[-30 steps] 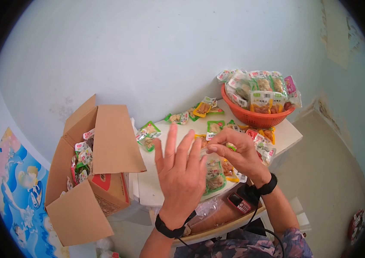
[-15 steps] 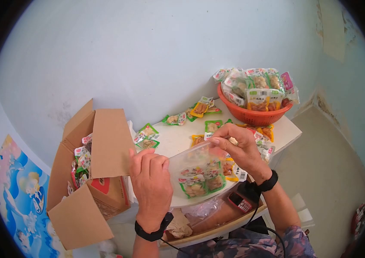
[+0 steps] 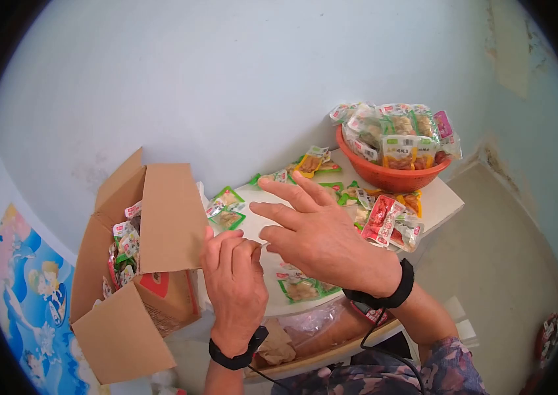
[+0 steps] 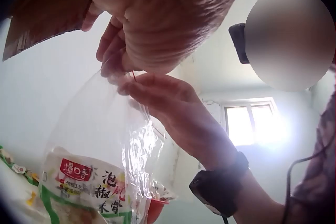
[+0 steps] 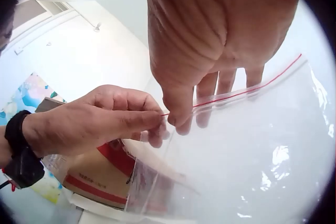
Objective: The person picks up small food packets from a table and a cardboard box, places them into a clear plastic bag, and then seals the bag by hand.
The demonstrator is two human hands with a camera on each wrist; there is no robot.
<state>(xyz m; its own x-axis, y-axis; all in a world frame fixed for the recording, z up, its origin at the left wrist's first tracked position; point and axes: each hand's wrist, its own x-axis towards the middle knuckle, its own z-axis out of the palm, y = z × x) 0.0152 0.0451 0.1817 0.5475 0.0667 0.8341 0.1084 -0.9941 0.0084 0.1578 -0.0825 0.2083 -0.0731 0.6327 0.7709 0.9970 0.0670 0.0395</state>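
Note:
A clear zip-lock bag (image 5: pixel 252 145) with a red line along its seal hangs between both hands over the table. Snack packets (image 4: pixel 86 187) show through its lower part, white with green edges. My left hand (image 3: pixel 234 280) pinches the bag's top edge at one end between thumb and fingers. Close beside it, my right hand (image 3: pixel 331 243) has its thumb on one face of the seal and its fingers behind, pinching the strip. In the right wrist view the thumb tips of the left hand (image 5: pixel 100 113) and the right hand (image 5: pixel 220 29) nearly meet.
To the left stands an open cardboard box (image 3: pixel 174 217) with packets inside. A red basket (image 3: pixel 391 176) heaped with packets sits at the table's back right. Loose packets (image 3: pixel 226 207) lie on the white table (image 3: pixel 440 204). Below the front edge is an open drawer (image 3: pixel 331 329).
The left hand moved left and down, curling onto the bag's edge. The right hand slid left along the seal from the bag's right side to beside the left hand.

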